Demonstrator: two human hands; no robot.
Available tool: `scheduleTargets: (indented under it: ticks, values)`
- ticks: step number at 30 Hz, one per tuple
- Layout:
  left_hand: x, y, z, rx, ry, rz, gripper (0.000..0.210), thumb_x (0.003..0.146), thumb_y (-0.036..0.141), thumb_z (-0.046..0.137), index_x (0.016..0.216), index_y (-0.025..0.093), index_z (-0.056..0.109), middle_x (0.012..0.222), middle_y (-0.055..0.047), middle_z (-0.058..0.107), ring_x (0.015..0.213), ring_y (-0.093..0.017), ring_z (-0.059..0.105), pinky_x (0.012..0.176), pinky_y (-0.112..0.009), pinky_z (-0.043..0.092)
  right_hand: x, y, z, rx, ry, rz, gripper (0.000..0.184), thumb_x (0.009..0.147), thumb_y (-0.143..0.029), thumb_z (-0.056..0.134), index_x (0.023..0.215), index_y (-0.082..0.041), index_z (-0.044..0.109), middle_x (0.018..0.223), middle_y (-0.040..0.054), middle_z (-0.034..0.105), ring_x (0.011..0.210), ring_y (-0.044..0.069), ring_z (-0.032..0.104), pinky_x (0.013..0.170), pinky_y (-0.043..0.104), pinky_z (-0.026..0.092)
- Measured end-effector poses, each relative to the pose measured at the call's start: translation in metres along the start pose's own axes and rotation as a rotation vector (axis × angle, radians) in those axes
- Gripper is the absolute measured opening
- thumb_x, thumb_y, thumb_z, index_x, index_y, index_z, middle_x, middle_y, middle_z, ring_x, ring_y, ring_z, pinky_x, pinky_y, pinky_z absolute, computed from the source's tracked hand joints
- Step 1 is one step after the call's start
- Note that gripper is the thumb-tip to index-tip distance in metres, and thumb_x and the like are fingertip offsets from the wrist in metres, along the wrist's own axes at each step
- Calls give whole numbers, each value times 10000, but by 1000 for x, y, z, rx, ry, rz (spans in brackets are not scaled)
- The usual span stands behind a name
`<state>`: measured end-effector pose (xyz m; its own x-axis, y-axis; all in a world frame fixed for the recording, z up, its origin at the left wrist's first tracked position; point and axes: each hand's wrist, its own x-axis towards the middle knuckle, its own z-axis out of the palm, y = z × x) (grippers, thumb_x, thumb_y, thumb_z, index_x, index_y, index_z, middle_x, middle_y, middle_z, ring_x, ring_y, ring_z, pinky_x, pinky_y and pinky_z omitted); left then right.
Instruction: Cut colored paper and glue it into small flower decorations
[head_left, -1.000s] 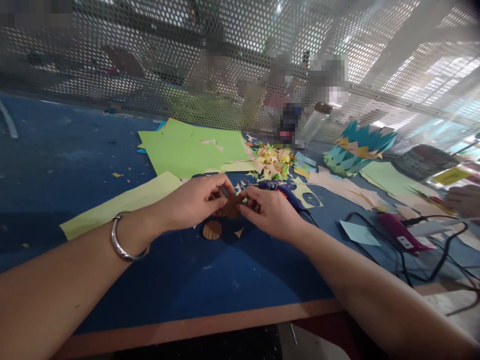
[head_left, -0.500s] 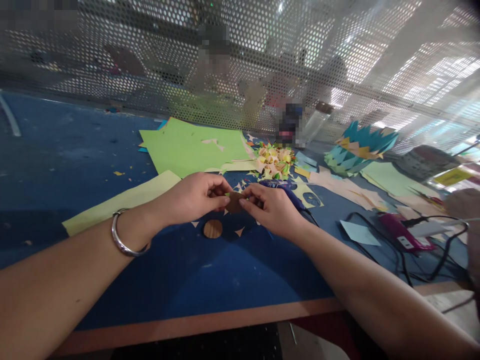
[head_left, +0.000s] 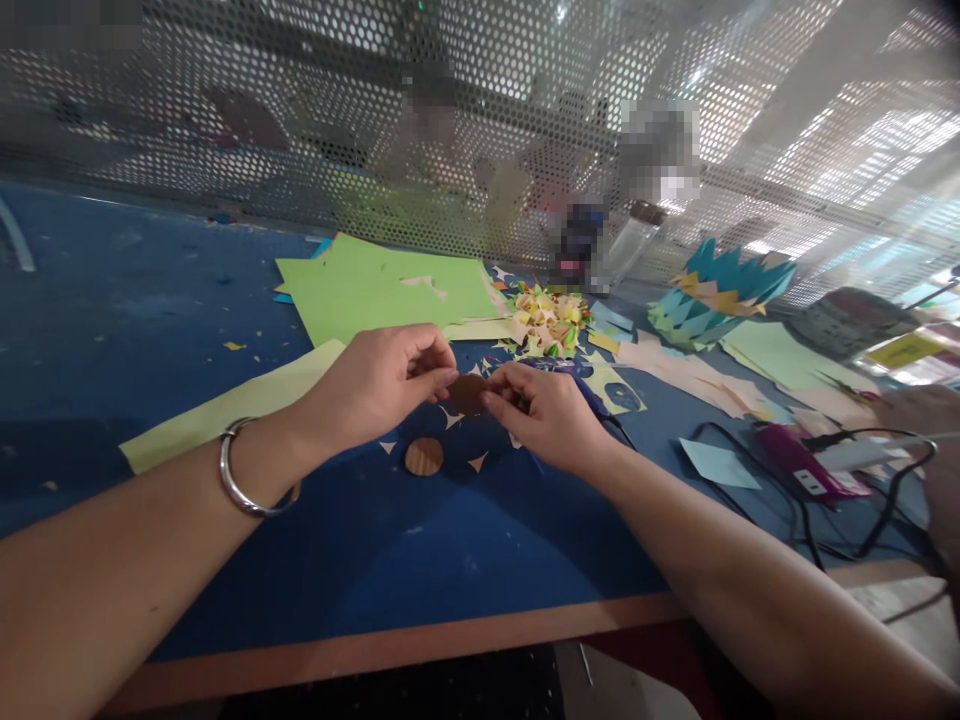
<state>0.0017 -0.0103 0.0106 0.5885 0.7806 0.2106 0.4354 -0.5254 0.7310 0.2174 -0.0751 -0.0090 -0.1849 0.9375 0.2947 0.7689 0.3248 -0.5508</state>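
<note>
Between my two hands a thin brown disc (head_left: 468,395) is held up just above the table. My left hand (head_left: 401,375), with a silver bangle on its wrist, is closed with thumb and fingertips at the disc's left edge. My right hand (head_left: 544,410) pinches the disc's right edge. Below them a round wooden slice (head_left: 424,457) lies flat on the blue table (head_left: 390,560), among small pale paper scraps (head_left: 478,462). Partly hidden behind my right hand is a dark blue glue gun (head_left: 592,397), its cord trailing right.
Green paper sheets (head_left: 390,295) lie at the back, beside a pile of small folded paper pieces (head_left: 551,320). A teal paper crown-like bowl (head_left: 712,300) and a clear bottle (head_left: 634,240) stand further right. A magenta power strip (head_left: 806,465) with cords lies near another person's arm (head_left: 930,430). Perforated metal screens the far edge.
My left hand has risen slightly and its fingers have shifted at the disc's edge. The disc is a little higher. My right hand has hardly moved.
</note>
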Motion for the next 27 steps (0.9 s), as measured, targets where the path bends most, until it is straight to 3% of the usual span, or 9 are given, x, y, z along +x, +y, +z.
scheduleTargets:
  ticks: [11,17,21,27]
  values:
    - [2,-8,-8,313,2,6,220,910,330,578,1072,256,706,1002,-36,783,922,-237,726,755,-330,504,0,0,-1,-1,-24,7,123,906,-273,600,817,-188,585,614,-43,553,516,91,451,532,232,299]
    - [1,-4,0,222,-78,68,269,878,352,631,1121,268,711,1121,-23,767,986,-225,710,806,-319,511,-1,-1,0,-7,-43,-20,70,893,-233,598,840,-186,598,622,-44,561,522,88,438,546,227,301]
    - [1,0,4,135,-214,87,185,877,291,618,1028,255,718,982,-2,771,877,-191,707,763,-299,502,-2,-1,1,8,-40,-43,60,896,-230,599,859,-183,609,619,-48,560,516,83,440,542,223,301]
    - [-1,4,3,112,-200,88,135,920,339,582,945,237,668,822,14,728,718,-164,654,639,-282,443,-3,-2,0,19,-20,-77,83,915,-250,589,890,-178,623,627,-50,562,517,80,450,545,218,318]
